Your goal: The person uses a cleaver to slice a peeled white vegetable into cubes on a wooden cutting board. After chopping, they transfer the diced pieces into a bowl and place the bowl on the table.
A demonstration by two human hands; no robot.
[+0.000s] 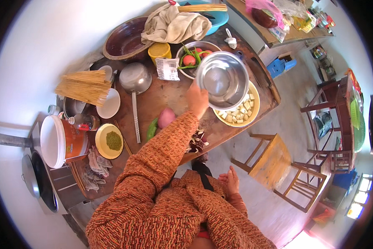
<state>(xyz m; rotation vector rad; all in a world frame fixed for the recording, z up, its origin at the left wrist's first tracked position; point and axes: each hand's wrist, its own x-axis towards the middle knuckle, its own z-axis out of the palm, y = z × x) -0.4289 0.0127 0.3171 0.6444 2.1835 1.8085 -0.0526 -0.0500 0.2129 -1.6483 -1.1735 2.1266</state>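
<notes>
My left hand (pixel 197 99) reaches over the table and grips the near left rim of a shiny metal bowl (pixel 223 79). That bowl is tilted so its inside shows, and it looks bare within. Partly beneath it sits a yellow bowl (pixel 256 108) of pale cut cubes (pixel 239 114). Behind it, another metal bowl (pixel 180 56) holds red tomatoes (pixel 189 60) and green peppers (pixel 185 50). Close to my left forearm lie a pinkish-purple round vegetable (pixel 166 118), a green long vegetable (pixel 152 129) and dark purple peelings (pixel 199 141). My right hand (pixel 229 181) hangs beside my body, fingers extended, holding nothing.
A long-handled metal ladle (pixel 135 79), a straw brush (pixel 84 86), a white-and-orange bucket (pixel 53 141) and a yellow dish of green powder (pixel 110 153) crowd the table's left. A wooden stool (pixel 271 162) stands right of the table, whose right corner (pixel 273 97) is near the bowls.
</notes>
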